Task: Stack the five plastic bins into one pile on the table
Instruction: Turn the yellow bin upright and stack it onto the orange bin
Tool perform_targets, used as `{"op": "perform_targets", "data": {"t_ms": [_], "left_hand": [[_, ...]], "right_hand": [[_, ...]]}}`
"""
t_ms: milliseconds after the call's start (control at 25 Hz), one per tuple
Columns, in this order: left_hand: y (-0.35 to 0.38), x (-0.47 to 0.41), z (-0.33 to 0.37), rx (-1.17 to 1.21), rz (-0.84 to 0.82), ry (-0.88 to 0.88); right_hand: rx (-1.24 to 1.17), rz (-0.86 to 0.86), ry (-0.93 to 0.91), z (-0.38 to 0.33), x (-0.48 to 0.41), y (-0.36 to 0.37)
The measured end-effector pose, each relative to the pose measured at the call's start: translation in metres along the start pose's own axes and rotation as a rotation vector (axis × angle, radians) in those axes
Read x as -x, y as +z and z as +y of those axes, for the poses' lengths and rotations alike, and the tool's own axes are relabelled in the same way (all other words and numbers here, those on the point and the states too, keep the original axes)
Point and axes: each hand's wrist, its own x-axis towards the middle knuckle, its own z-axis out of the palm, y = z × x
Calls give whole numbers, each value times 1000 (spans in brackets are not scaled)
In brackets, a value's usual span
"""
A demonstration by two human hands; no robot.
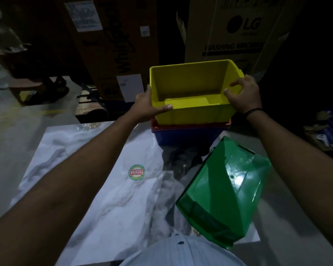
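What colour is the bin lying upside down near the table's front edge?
Green, translucent. The green bin shows clearly in the head view, lower right.

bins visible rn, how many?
4: yellow bin held atop red bin nested in blue bin; green bin overturned, nearer. Fifth possibly hidden.

Dim room, light from overhead, background beyond the fingertips falling off to near black, cardboard boxes barely readable. Glare spot on the green bin below the right hand; marble table near the wrists brightest. Wide-angle stretch at the edges, forearms soft, slight blur overall.
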Motion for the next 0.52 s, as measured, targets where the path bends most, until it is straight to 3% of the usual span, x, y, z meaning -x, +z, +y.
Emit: {"op": "perform_targets", "data": {"t_ms": [360,520], "left_hand": [[35,-17,-20,-190,-111,-93],[45,-27,-17,-290,-146,-126]], "right_hand": [[134,-333,46,59,-8,64],[223,-323,-15,76,4,73]]}}
